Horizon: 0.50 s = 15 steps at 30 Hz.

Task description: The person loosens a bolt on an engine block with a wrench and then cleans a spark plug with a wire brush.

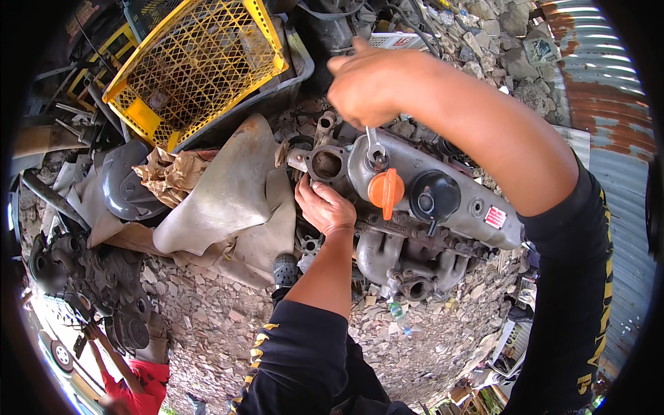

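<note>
A grey engine block (443,207) lies on gravel, with an orange filler cap (386,191) and a black round cap (434,196) on its cover. My right hand (370,86) is closed around a metal wrench (374,146) whose open end sits on a fitting at the cover's left end. My left hand (324,205) rests on the engine's left side, just below a round flanged port (326,164). The exhaust manifold (408,263) shows below the cover.
A yellow mesh crate (197,66) sits in a grey tub at the upper left. Crumpled brown paper (169,173) and a grey sheet (228,200) lie left of the engine. Dark engine parts (104,283) lie at lower left. A corrugated metal wall (609,104) stands right.
</note>
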{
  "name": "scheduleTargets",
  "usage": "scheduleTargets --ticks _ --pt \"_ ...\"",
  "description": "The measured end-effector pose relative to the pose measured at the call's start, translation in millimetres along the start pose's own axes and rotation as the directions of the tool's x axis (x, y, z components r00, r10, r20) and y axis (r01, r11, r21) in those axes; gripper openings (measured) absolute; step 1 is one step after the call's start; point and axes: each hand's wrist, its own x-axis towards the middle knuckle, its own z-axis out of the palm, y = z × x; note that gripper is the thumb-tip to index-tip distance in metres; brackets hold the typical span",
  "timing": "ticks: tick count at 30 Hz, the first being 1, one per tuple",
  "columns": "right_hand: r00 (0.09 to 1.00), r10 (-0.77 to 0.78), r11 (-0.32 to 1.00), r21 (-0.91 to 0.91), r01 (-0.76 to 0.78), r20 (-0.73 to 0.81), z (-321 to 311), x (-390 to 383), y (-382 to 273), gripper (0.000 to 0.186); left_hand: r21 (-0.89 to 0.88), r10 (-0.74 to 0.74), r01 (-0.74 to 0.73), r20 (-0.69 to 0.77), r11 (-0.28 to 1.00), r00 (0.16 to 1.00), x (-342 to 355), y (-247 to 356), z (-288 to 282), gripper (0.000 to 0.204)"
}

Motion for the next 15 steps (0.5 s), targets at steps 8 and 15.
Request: scheduleTargets --ticks 8,15 --pt "0.999 0.014 0.997 -0.081 -0.011 0.040 0 12 -9 0.017 0.013 0.014 -0.014 -0.006 1.000 1.000 2 -4 -1 0.044" --pt "0.997 0.075 0.549 0.836 -0.020 -0.025 127 -45 50 0.019 0.002 0.024 -0.024 0.011 1.000 1.000 -2 -3 1 0.044"
